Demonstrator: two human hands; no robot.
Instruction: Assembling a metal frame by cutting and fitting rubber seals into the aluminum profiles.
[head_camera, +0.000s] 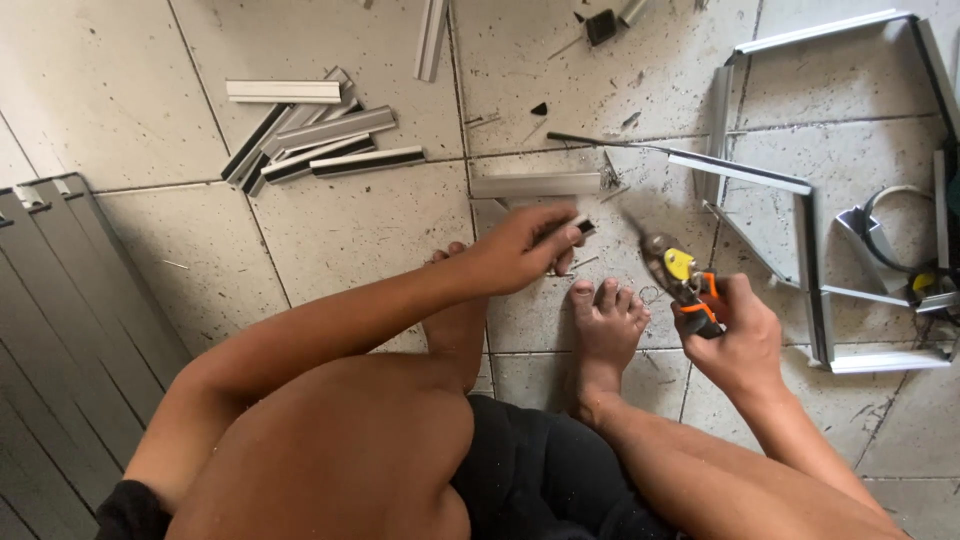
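Note:
My left hand reaches forward over the tiled floor and pinches a short dark strip piece between thumb and fingers. My right hand grips metal snips with orange handles and a yellow latch, blades pointing up and left toward the strip. A short aluminium profile piece lies just beyond my left hand. My bare feet rest on the floor between the two hands.
Several cut aluminium profile pieces lie in a pile at upper left. An aluminium frame lies at right, with a tape measure at its edge. Grey panels lie at left. Metal shavings litter the tiles.

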